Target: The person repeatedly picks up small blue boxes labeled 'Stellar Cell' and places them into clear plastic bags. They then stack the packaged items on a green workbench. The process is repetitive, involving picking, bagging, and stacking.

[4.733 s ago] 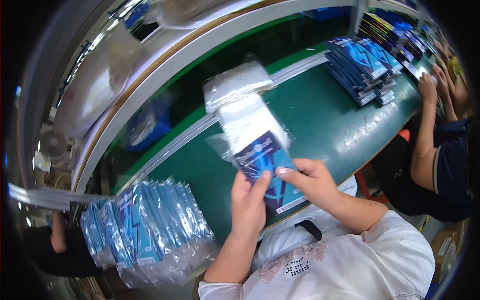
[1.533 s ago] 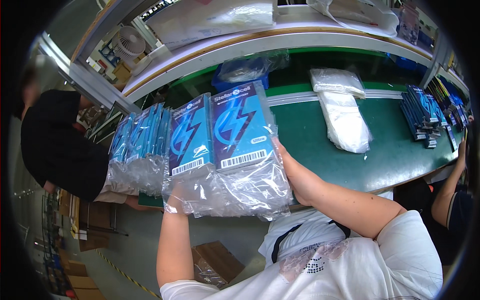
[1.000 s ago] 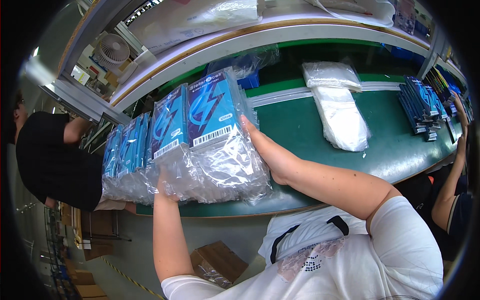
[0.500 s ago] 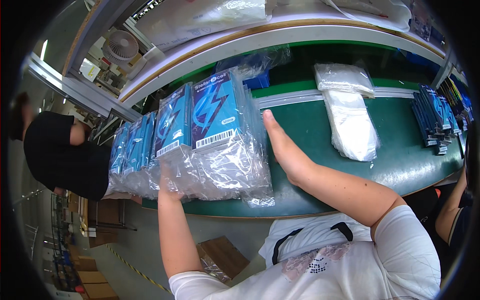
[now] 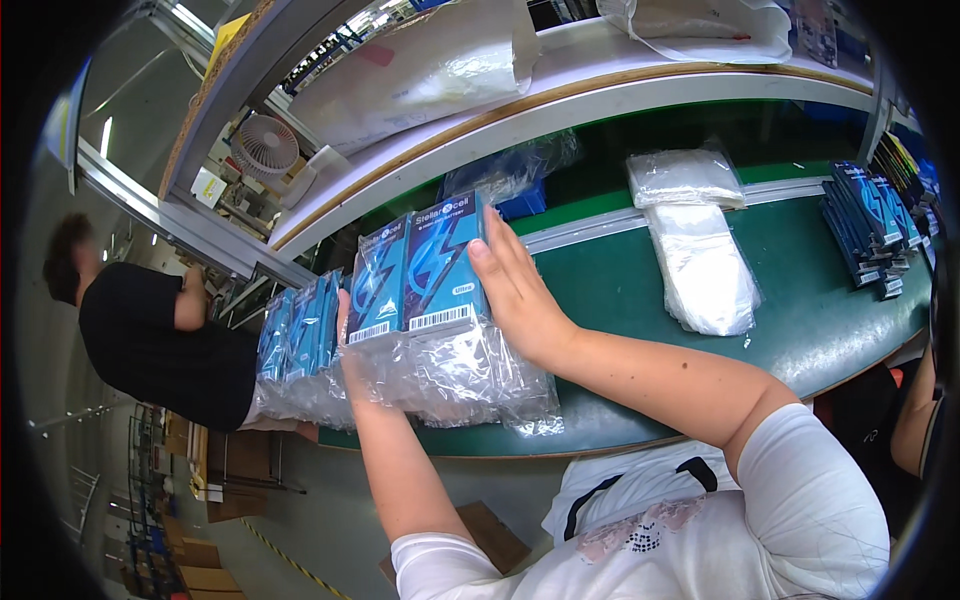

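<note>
Blue battery boxes [image 5: 437, 265] with a lightning-bolt print stand upright in clear plastic bags, packed in rows at the table's left end. My right hand [image 5: 520, 300] presses against the right side of the front rows, its thumb by the front edge and its fingers along the side. My left hand [image 5: 345, 318] is tucked into the gap on their left, mostly hidden by boxes and film, so these rows sit squeezed between both hands. Loose bag ends [image 5: 465, 375] bunch below the boxes. More bagged boxes [image 5: 300, 325] stand left of my left hand.
Clear empty bags [image 5: 700, 265] lie in a pile on the green table [image 5: 600, 270]. Unbagged blue boxes [image 5: 870, 225] are stacked at the right. A blue bin [image 5: 522, 200] stands under the shelf [image 5: 650, 80]. Another person [image 5: 165, 340] stands at the left; an arm shows far right.
My right hand has moved left from beside the stack onto its side. My left hand's fingertips now show in the gap. The whole view has shifted slightly.
</note>
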Demonstrator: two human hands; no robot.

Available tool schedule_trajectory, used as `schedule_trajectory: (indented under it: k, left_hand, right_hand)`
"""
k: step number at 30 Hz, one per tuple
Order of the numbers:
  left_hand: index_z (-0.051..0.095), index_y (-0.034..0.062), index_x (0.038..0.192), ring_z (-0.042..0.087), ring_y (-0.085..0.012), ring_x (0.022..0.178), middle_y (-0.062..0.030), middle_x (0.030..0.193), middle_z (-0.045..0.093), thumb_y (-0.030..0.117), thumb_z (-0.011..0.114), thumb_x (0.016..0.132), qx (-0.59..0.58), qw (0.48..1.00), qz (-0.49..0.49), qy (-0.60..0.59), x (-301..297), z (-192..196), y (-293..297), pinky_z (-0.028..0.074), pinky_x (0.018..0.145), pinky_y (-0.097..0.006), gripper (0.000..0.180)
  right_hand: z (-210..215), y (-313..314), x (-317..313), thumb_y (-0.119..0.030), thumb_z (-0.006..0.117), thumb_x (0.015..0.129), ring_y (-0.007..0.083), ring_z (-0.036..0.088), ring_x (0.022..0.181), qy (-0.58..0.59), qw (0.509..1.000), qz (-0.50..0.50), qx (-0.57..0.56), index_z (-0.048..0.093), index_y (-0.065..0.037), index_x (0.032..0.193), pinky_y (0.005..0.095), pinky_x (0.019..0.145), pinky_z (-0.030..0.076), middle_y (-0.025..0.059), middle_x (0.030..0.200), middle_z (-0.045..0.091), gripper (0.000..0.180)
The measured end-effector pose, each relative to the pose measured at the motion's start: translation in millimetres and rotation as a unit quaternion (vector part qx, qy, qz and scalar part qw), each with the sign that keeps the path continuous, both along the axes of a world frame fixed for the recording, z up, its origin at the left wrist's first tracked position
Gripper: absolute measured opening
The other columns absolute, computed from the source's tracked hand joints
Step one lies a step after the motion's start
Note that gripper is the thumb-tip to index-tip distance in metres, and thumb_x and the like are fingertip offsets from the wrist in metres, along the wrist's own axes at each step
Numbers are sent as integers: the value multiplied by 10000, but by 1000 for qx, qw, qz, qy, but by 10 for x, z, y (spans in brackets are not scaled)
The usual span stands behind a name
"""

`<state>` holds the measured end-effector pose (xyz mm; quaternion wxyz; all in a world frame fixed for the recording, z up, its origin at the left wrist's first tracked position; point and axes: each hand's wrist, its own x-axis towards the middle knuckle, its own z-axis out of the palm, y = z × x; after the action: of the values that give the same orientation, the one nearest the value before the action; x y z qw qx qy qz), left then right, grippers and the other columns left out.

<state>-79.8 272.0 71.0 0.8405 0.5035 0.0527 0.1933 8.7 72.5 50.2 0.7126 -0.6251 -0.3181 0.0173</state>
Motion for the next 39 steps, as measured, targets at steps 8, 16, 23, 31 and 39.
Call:
schedule_trajectory:
  k: [8, 16, 23, 31, 39]
  left_hand:
    - [544, 92, 1222, 576, -246, 1068, -87, 1168, 589, 487, 536, 910, -13, 1000, 20, 5, -101, -86, -28, 502, 890, -410, 504]
    - [539, 91, 1229, 574, -248, 1074, -88, 1175, 587, 490, 532, 911, -59, 993, 89, 45, -250, -610, -66, 501, 894, -411, 510]
    - [535, 91, 1234, 573, -250, 1079, -89, 1181, 585, 492, 529, 912, -74, 988, 126, 56, -341, -916, -71, 500, 897, -412, 515]
    - [531, 91, 1241, 571, -252, 1085, -89, 1188, 583, 495, 525, 912, -74, 986, 140, 54, -372, -1007, -16, 498, 900, -413, 521]
    - [527, 90, 1248, 569, -254, 1090, -90, 1195, 580, 498, 521, 913, -70, 985, 146, 64, -405, -1033, 103, 497, 904, -414, 527]
  right_hand:
    - [-100, -253, -29, -539, 288, 983, 366, 152, 1417, 71, 997, 5, 40, 165, 82, 1448, 387, 1155, 106, 283, 1496, 190, 786]
    - [-507, -580, -52, -497, 272, 1003, 320, 223, 1399, 147, 989, 16, 1, 249, 53, 1440, 355, 1148, 145, 238, 1486, 258, 703]
    - [-526, -667, -59, -553, 299, 974, 275, 382, 1302, 209, 978, 16, -6, 296, -42, 1455, 408, 1046, 309, 187, 1440, 367, 701]
    - [-600, -811, 13, -572, 306, 967, 284, 373, 1309, 208, 978, 26, -25, 272, -19, 1458, 399, 1055, 304, 195, 1438, 365, 741]
    - [-626, -833, -21, -564, 322, 968, 278, 370, 1312, 217, 974, 37, -45, 262, -1, 1457, 386, 1054, 301, 193, 1441, 362, 748]
